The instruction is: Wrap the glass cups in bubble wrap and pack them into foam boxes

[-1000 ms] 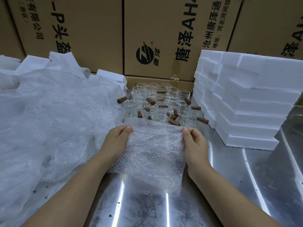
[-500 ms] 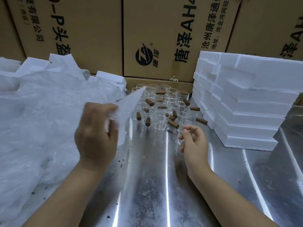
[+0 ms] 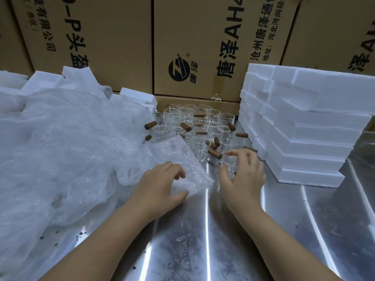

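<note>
A small sheet of bubble wrap [image 3: 182,159] lies tilted on the steel table, its left side on the big heap. My left hand [image 3: 162,185] rests on the sheet's near edge, thumb under it and fingers curled on top. My right hand [image 3: 243,175] curls around a clear glass cup [image 3: 228,166] at the near edge of the cluster. Behind it stand several glass cups [image 3: 194,126] with brown cork handles [image 3: 214,153].
A large heap of bubble wrap [image 3: 56,151] fills the left side. A stack of white foam boxes [image 3: 304,134] stands at the right; more foam pieces [image 3: 138,97] lie at the back left. Printed cardboard cartons [image 3: 198,47] wall off the back. The steel table [image 3: 192,240] shows bare metal near me.
Both hands held the sheet spread out; then the left hand swung it to the left and laid it down. The right hand let go and reached to a glass cup.
</note>
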